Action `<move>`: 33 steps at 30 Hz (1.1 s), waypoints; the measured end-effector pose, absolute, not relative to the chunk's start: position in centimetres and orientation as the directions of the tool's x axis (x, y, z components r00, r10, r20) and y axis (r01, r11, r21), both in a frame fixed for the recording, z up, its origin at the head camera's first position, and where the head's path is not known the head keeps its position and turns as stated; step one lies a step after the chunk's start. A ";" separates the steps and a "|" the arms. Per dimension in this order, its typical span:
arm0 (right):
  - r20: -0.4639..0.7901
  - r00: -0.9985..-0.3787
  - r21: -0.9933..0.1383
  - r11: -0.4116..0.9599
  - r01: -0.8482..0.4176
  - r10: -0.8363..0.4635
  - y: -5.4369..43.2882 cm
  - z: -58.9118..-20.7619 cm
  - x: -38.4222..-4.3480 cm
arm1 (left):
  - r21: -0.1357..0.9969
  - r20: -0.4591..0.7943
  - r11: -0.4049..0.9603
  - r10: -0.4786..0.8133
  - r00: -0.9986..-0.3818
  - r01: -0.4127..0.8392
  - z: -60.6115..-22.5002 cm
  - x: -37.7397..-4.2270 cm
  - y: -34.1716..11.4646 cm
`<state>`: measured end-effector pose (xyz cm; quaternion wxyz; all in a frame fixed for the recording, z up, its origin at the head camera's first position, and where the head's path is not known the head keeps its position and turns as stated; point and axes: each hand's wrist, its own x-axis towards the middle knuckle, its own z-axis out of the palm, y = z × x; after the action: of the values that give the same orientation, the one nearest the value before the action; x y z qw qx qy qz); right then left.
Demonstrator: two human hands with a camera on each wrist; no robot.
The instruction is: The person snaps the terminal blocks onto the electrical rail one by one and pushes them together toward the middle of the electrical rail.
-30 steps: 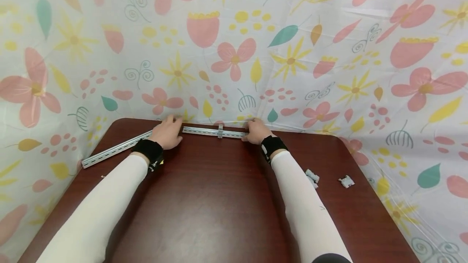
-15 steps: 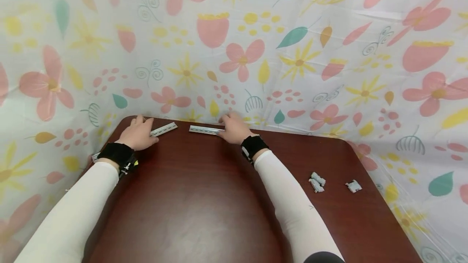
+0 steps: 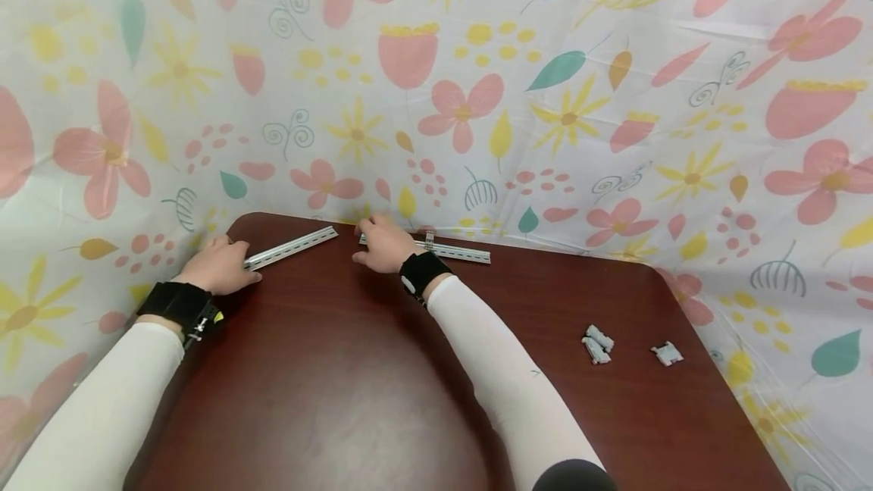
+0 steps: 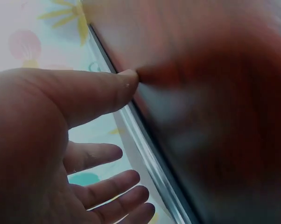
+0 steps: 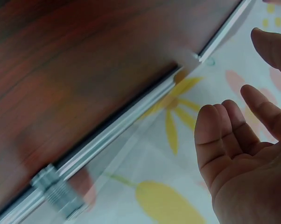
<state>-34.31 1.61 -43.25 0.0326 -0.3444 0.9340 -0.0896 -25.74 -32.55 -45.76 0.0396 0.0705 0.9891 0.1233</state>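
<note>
Two slotted metal DIN rails lie along the table's far side. My left hand [image 3: 217,265] is at the near end of the angled left rail [image 3: 293,247]. In the left wrist view the thumb crosses that rail [image 4: 154,170], with the other fingers loosely extended beyond it. My right hand [image 3: 387,245] covers part of the left end of the back rail [image 3: 464,252]. Its fingers are relaxed and hold nothing, apart from the rail [image 5: 117,125] in the right wrist view. A small grey clip [image 5: 61,193] sits across the back rail.
Two pale grey clip-like pieces [image 3: 597,345] lie together on the dark red-brown table [image 3: 327,385], right of the right forearm. Another such piece [image 3: 667,354] is farther right. A flower-patterned curtain [image 3: 436,165] hangs right behind the table's far edge.
My left hand has slid left and nearer along the angled rail, uncovering its far part. The right hand has moved left from the back rail's right end to its left end. The head view has shifted.
</note>
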 end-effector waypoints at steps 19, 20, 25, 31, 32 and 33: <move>-0.035 -0.735 -0.110 0.734 -0.670 -0.677 -3.0 -44.2 -33.4 | 0.268 -0.007 0.948 0.179 -0.984 0.170 -46.6 -22.7 -35.2; -0.036 -0.736 -0.109 0.734 -0.670 -0.677 -3.1 -44.3 -33.4 | 0.263 -0.003 0.949 0.183 -0.983 0.176 -46.6 -22.6 -35.2; -0.028 -0.731 -0.091 0.730 -0.678 -0.682 -3.5 -44.5 -33.3 | 0.255 0.007 0.948 0.193 -0.981 0.188 -46.7 -22.2 -35.1; -0.033 -0.738 -0.091 0.737 -0.670 -0.674 -3.8 -44.5 -33.0 | 0.249 0.037 0.941 0.228 -0.973 0.230 -46.8 -22.2 -35.1; -0.037 -0.739 -0.095 0.738 -0.668 -0.673 -3.9 -44.5 -32.9 | 0.245 0.043 0.939 0.240 -0.970 0.243 -46.8 -22.2 -35.1; -0.040 -0.740 -0.098 0.740 -0.666 -0.671 -3.9 -44.5 -32.9 | 0.241 0.051 0.935 0.255 -0.966 0.259 -46.8 -22.2 -35.1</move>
<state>-32.86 -3.95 -44.54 0.0364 -0.3586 0.9320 -0.0385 -22.23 -35.13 -46.79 -0.0095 0.1306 0.9837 0.1236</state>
